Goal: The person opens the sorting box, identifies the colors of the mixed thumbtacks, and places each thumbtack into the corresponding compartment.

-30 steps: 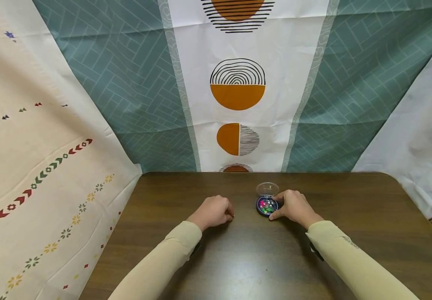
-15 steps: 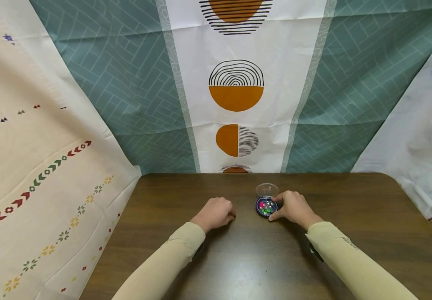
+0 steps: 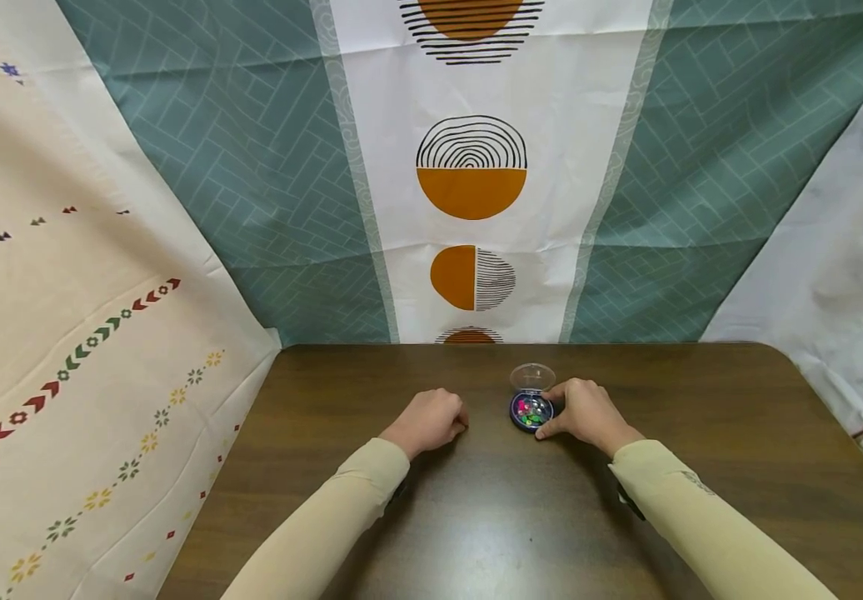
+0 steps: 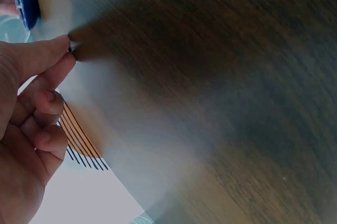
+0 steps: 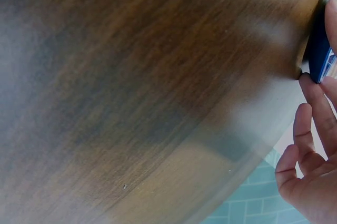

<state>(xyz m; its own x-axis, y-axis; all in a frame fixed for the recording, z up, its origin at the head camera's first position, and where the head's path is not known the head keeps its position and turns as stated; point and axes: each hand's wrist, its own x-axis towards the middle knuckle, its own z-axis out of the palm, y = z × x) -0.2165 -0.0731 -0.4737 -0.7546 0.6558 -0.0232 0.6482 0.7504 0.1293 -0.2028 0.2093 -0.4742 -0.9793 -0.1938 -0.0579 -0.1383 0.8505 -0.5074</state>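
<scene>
A small round dark-blue case (image 3: 532, 412) lies on the table, its clear hinged lid (image 3: 533, 377) raised at the back. Inside are several small shiny pieces (image 3: 527, 408) in pink, green and other colours, too small to identify. My right hand (image 3: 587, 414) grips the case's right side between thumb and fingers; the right wrist view shows the blue rim (image 5: 318, 45) held. To the left of the case, my left hand (image 3: 431, 419) is at the tabletop. Its thumb (image 4: 50, 52) and index fingertip almost meet near a tiny dark spot, while the other fingers curl; whether anything is pinched is unclear.
The brown wooden table (image 3: 461, 517) reaches back to a patterned green and white cloth (image 3: 304, 208). A cream embroidered cloth (image 3: 102, 350) hangs on the left, and a pale cloth (image 3: 851, 300) on the right.
My left hand shifts slightly to the right, then stays almost in place. The right hand keeps its grip on the case, which stays where it was with its lid raised.
</scene>
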